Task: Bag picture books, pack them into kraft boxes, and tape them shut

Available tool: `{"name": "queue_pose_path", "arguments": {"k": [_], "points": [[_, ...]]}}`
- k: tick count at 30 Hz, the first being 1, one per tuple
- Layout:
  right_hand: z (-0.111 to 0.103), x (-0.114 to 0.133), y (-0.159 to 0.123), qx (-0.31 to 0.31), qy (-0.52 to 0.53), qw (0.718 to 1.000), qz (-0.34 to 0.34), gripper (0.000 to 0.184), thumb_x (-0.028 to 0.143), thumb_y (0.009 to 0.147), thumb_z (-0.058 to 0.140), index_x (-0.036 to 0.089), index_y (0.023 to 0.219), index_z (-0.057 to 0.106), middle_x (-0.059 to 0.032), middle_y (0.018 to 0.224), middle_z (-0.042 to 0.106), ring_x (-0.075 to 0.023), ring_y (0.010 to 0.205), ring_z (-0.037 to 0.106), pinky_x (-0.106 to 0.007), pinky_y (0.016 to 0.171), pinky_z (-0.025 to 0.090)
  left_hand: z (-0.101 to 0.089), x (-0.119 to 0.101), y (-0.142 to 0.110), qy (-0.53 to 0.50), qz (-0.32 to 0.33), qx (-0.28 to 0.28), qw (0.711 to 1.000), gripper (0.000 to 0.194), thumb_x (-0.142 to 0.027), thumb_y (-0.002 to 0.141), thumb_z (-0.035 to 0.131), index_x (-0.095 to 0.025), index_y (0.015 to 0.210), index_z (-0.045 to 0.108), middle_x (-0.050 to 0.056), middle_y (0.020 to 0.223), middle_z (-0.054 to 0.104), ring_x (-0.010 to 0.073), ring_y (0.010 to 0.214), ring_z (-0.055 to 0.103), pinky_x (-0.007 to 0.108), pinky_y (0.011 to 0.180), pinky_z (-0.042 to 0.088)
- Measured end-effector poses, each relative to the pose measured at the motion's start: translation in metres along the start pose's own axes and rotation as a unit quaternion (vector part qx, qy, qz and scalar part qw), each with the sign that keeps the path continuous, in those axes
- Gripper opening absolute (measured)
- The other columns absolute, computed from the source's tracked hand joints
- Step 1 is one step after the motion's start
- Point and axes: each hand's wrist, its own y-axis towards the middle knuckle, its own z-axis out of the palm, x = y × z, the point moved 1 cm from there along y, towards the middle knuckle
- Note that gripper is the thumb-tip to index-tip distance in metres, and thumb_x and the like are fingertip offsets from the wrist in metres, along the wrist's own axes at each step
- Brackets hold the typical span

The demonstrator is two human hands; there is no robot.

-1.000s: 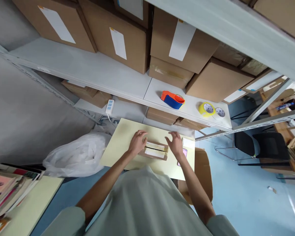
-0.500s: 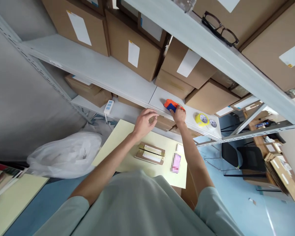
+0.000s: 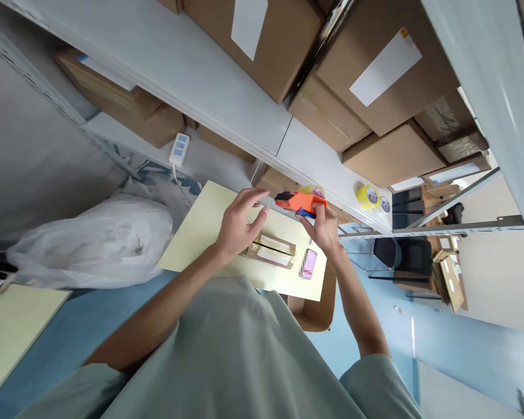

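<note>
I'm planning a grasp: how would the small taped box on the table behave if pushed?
The box looks stiff, its cardboard edges straight. Lying low and wide on the table, it would probably slide rather than tip.

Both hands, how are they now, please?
Left hand: open, holding nothing.
Right hand: closed on the orange and blue tape dispenser.

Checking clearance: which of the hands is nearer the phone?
Right. The right hand holds the tape dispenser just beyond the phone; the left hand is farther off, left of the phone.
</note>
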Motion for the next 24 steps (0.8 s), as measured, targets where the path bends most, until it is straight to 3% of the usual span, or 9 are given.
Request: {"name": "queue_pose_path", "arguments": {"k": [5,9,14,20,24], "points": [[-0.014,0.028,-0.03,0.015,-0.012,0.999,-0.034,0.05,0.071,0.112,0.051,0.023,0.123,0.06,-0.0161,0.104,0.08,-0.035,0.1,0.08,-0.048,0.086,0.068,-0.013,0.002,0.002,-0.02,0.013,0.04,0.999,0.041,-0.034,0.111,0.06,-0.028,0.151,0.063,0.01,0.146,0.07,0.027,0.134,0.068,0.042,0.104,0.068],[-0.027,0.042,-0.04,0.038,-0.032,0.997,-0.053,0.044,0.067,0.113,0.051,0.024,0.121,0.061,-0.0136,0.097,0.08,-0.0332,0.097,0.08,-0.047,0.085,0.069,-0.024,0.014,0.005,-0.017,0.022,0.083,0.996,0.032,-0.035,0.108,0.066,-0.028,0.139,0.069,0.009,0.132,0.074,0.0282,0.128,0.069,0.047,0.109,0.064],[-0.036,0.059,-0.047,0.09,-0.038,0.995,-0.024,0.046,0.066,0.111,0.059,0.022,0.124,0.064,-0.0155,0.102,0.081,-0.0337,0.1,0.081,-0.045,0.084,0.068,-0.031,0.032,0.002,-0.079,-0.01,0.132,0.988,0.016,-0.036,0.107,0.069,-0.026,0.118,0.073,0.007,0.116,0.077,0.0231,0.108,0.071,0.035,0.085,0.063],[-0.037,0.085,-0.051,0.158,-0.034,0.986,0.036,0.057,0.067,0.103,0.073,0.023,0.138,0.063,-0.0154,0.113,0.083,-0.0352,0.102,0.082,-0.046,0.087,0.067,-0.038,0.041,-0.007,-0.171,-0.088,0.169,0.967,0.024,-0.045,0.105,0.069,-0.024,0.094,0.075,0.004,0.097,0.076,0.0178,0.085,0.068,0.029,0.069,0.054],[-0.039,0.1,-0.045,0.205,-0.019,0.976,0.074,0.064,0.066,0.097,0.078,0.025,0.143,0.062,-0.0102,0.109,0.083,-0.0327,0.094,0.082,-0.041,0.082,0.064,-0.044,0.047,-0.014,-0.204,-0.201,0.185,0.94,0.03,-0.05,0.099,0.074,-0.022,0.09,0.077,0.002,0.086,0.076,0.0145,0.069,0.062,0.027,0.063,0.049]]}}
